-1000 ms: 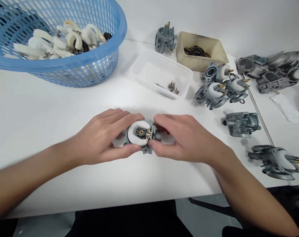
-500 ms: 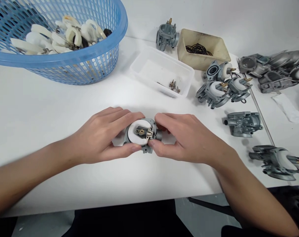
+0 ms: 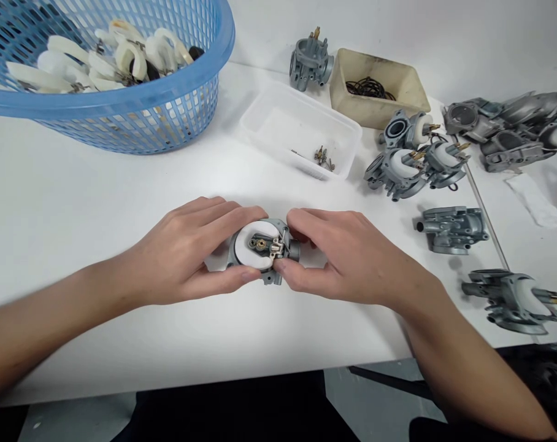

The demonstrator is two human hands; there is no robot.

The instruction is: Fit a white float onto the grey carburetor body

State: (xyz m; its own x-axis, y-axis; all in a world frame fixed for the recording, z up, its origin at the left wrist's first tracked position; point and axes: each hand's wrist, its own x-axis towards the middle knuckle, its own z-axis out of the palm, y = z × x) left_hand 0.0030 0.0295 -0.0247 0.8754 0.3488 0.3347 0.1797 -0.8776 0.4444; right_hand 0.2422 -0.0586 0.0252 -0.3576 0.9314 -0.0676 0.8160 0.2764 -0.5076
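Observation:
A grey metal carburetor (image 3: 272,277) rests on the white table in front of me, its open float side facing up. A white C-shaped float (image 3: 245,250) sits in it around brass jets (image 3: 261,244), with a small metal hinge piece (image 3: 276,247) at its right. My left hand (image 3: 200,252) grips the carburetor's left side, thumb at the near rim and fingers at the far rim. My right hand (image 3: 338,255) closes on the right side, its thumb by the hinge. The right fingertips are partly hidden behind the body.
A blue basket (image 3: 135,101) of white floats stands back left. Behind the hands are a clear plastic tray (image 3: 269,113) with small brass parts and a beige box (image 3: 380,110) of black rings. Several carburetors (image 3: 453,230) line the right side. The table's front edge (image 3: 242,379) runs below.
The view has shifted slightly, moving the basket a little up and left. Both hands keep the same hold on the carburetor, with hardly any visible movement.

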